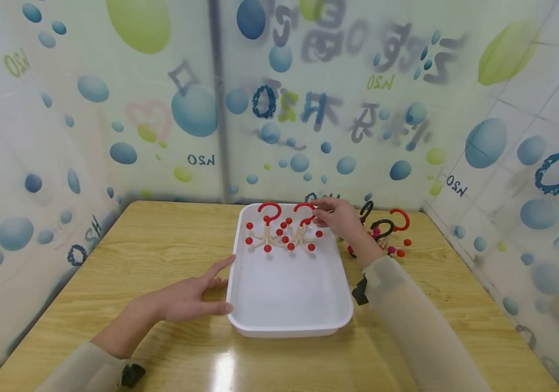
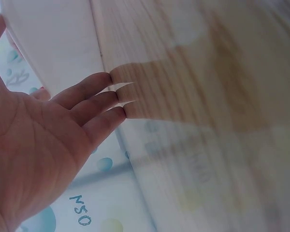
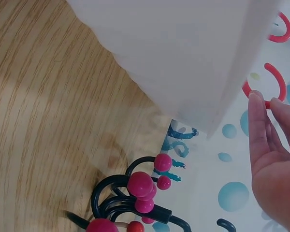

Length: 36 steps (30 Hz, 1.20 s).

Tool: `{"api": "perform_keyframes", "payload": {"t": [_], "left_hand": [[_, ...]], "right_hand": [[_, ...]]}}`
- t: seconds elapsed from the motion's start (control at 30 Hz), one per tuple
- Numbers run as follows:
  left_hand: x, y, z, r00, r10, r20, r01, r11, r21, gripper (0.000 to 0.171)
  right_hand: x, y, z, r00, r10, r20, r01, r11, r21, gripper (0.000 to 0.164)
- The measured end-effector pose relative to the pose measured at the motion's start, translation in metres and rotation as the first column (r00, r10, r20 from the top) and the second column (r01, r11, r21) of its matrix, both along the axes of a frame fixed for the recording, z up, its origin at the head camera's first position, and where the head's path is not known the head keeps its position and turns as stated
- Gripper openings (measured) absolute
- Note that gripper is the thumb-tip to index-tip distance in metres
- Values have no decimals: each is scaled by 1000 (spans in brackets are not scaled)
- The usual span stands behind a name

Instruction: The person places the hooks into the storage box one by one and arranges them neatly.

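Observation:
In the head view a white tray (image 1: 289, 291) lies on the table, with two hangers at its far end. Each hanger has a red hook on top and pale arms tipped with red balls. My right hand (image 1: 340, 219) pinches the right hanger (image 1: 301, 233) by its hook; the right wrist view shows thumb and fingertips at this red hook (image 3: 282, 84). The left hanger (image 1: 267, 234) stands beside it, untouched. Fingers spread, my left hand (image 1: 181, 299) touches the tray's left rim. In the left wrist view its palm (image 2: 36, 140) is visible.
Right of the tray, behind my right wrist, several more hangers with black hooks (image 1: 383, 224) and a red hook (image 1: 400, 219) stand in a cluster, their balls pink and red. A patterned curtain (image 1: 289, 163) borders the wooden table (image 1: 171, 239) at the back.

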State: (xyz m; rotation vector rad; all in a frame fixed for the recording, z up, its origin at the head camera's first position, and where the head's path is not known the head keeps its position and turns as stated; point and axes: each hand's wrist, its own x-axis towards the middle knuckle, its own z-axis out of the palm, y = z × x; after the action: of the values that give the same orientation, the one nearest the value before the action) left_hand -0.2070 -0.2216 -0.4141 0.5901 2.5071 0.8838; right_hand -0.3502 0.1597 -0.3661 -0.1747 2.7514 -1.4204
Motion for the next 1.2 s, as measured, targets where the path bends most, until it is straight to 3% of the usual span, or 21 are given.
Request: {"api": "perform_keyframes", "payload": {"t": [0.5,0.83,1.2], "left_hand": [[1,1,1,1000,-6,-9,6,1000,-10,104],[1,-1,-1,1000,-9,-24,9,1000,0,104],[1,1,0,1000,-11,-28,10,1000,-4,103]], "right_hand": [[21,16,10,998,43,-51,-45,998,-41,42],[59,21,15,993,111,-40,-112,993,-27,36],[95,26,5,984,177,13,-177,984,-28,31]]}}
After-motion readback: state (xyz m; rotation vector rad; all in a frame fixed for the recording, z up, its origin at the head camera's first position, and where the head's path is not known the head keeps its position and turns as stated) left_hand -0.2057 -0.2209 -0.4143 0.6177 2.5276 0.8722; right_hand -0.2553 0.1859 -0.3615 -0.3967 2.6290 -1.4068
